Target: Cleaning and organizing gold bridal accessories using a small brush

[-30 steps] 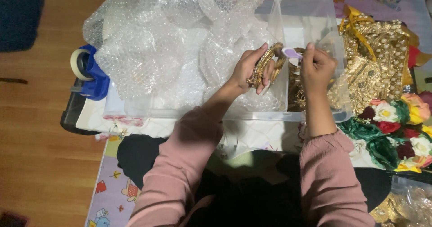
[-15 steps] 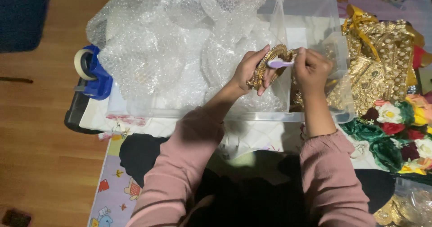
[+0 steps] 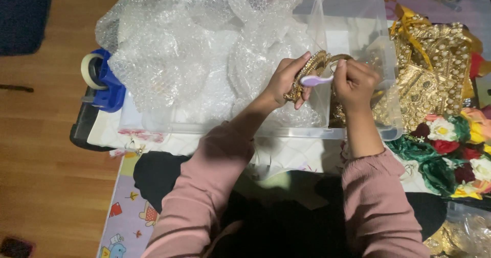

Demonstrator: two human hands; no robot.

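My left hand [image 3: 287,79] grips a curved gold ornament [image 3: 313,66] above a clear plastic bin [image 3: 358,28]. My right hand [image 3: 354,81] holds a small lilac brush [image 3: 316,79] whose head lies across the ornament, just by my left fingers. Both hands hover over the bin's front half. Crumpled bubble wrap [image 3: 199,48] fills the bin's left side. Pink sleeves cover both forearms.
A blue tape dispenser [image 3: 102,79] sits left of the bin. Gold beaded fabric [image 3: 434,74] lies to the right, with red, white and green artificial flowers [image 3: 450,150] below it. Wooden floor [image 3: 46,150] runs along the left, a patterned play mat [image 3: 128,222] at the bottom.
The brush in my right hand has slid left across the ornament, closer to my left hand. The ornament stays in nearly the same place.
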